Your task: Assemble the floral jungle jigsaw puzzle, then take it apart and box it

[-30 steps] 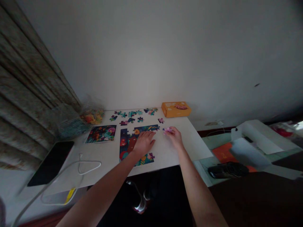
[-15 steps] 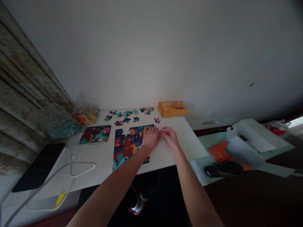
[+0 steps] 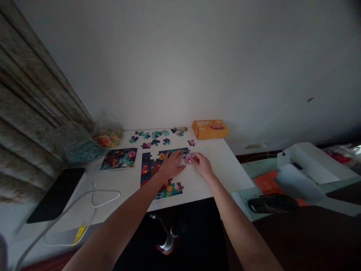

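Note:
A partly joined jigsaw puzzle (image 3: 146,169) with dark blue, red and brown pictures lies on the white table. My left hand (image 3: 170,165) rests over it with fingers spread, covering its middle and part of its upper edge. At the puzzle's upper right, my right hand (image 3: 200,163) pinches a pink puzzle piece (image 3: 188,159) between thumb and fingers. That piece sits at the puzzle's right side; whether it is joined there I cannot tell. Behind the hands, a loose pink piece (image 3: 191,142) lies on the table.
Several loose pieces (image 3: 160,134) lie along the wall. An orange puzzle box (image 3: 210,129) stands at the back right. To the left are a picture card (image 3: 119,159), a plastic bag (image 3: 107,135), a black tablet-like slab (image 3: 58,194) and a white cable (image 3: 105,191). A glass-topped surface (image 3: 245,205) adjoins the right.
My left hand has moved left off the pink piece, its fingers spreading. The right hand still holds the pink piece, now more exposed. The whole view has shifted slightly.

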The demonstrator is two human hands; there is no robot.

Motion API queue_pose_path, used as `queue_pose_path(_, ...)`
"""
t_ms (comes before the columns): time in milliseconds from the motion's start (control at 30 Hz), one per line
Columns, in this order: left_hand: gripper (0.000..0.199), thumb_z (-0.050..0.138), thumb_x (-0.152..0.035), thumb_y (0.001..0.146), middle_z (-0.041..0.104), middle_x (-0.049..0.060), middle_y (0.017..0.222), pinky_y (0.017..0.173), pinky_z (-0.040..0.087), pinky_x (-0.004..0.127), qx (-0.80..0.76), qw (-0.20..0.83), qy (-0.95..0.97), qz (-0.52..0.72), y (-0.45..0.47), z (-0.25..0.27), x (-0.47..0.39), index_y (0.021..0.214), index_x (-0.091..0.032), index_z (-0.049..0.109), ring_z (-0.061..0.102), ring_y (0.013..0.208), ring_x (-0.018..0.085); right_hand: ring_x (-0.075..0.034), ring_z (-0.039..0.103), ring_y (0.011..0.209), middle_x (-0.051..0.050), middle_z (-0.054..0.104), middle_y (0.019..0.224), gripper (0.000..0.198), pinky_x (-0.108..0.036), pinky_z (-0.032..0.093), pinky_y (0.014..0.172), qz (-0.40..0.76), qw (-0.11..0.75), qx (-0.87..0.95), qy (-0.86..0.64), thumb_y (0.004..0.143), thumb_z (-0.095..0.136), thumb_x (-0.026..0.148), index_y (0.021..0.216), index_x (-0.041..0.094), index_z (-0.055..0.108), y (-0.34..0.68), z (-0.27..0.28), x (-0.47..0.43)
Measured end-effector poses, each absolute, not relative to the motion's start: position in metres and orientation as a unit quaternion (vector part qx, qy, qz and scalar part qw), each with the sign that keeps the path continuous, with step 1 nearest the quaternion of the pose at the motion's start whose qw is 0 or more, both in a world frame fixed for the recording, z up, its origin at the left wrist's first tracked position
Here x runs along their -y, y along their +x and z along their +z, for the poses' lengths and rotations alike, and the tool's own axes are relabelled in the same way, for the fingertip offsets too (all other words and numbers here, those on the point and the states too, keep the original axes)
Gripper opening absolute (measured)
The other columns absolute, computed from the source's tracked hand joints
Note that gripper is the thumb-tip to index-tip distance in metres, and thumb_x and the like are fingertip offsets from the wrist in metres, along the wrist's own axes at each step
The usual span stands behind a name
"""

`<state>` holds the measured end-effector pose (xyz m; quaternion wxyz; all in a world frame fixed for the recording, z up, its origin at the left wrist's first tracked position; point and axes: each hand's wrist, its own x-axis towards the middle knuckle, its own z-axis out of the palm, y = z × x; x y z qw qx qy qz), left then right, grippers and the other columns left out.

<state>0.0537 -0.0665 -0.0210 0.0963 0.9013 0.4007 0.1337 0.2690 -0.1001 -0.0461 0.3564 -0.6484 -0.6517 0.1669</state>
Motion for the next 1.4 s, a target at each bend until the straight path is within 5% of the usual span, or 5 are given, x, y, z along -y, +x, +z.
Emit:
queue_pose_path(400, 0.05, 0.047, -0.043, 0.103, 0.049, 0.013, 0.158, 0.124, 0.026, 0.061, -0.392, 0.09, 0.906, 0.13, 0.04, -0.021, 0.075, 0.15, -0.025, 0.05, 0.043, 0.148, 0.03, -0.025, 0.066, 0.098, -0.012, 0.071, 0.11, 0.028, -0.037, 0.053, 0.091, 0.035, 0.272, 0.711, -0.647, 0.102, 0.053, 0.031, 0.12, 0.023, 0.072, 0.253, -0.028, 0.102)
queue_pose_path(633, 0.047, 0.047, -0.038, 0.102, 0.054, 0.014, 0.154, 0.125, 0.027, 0.058, -0.4, 0.105, 0.899, 0.145, 0.04, -0.018, 0.074, 0.145, -0.02, 0.054, 0.047, 0.145, 0.028, -0.028, 0.058, 0.13, -0.009, 0.067, 0.139, 0.032, -0.049, 0.044, 0.108, 0.046, 0.243, 0.781, -0.574, 0.101, 0.056, 0.029, 0.13, 0.028, 0.071, 0.246, -0.022, 0.113)
queue_pose_path(967, 0.046, 0.048, -0.038, 0.103, 0.056, 0.014, 0.152, 0.126, 0.028, 0.055, -0.401, 0.098, 0.899, 0.147, 0.04, -0.022, 0.073, 0.143, -0.017, 0.056, 0.048, 0.144, 0.026, -0.026, 0.055, 0.138, -0.011, 0.065, 0.142, 0.033, -0.055, 0.035, 0.121, 0.056, 0.217, 0.805, -0.549, 0.103, 0.053, 0.029, 0.131, 0.023, 0.07, 0.247, -0.031, 0.109)
queue_pose_path(1400, 0.04, 0.048, -0.034, 0.102, 0.058, 0.013, 0.15, 0.124, 0.031, 0.053, -0.396, 0.066, 0.904, 0.149, 0.04, -0.024, 0.073, 0.137, -0.019, 0.06, 0.051, 0.141, 0.027, -0.025, 0.061, 0.133, -0.01, 0.069, 0.136, 0.033, -0.05, 0.045, 0.117, 0.072, 0.251, 0.798, -0.543, 0.104, 0.05, 0.023, 0.128, 0.022, 0.072, 0.246, -0.034, 0.106)
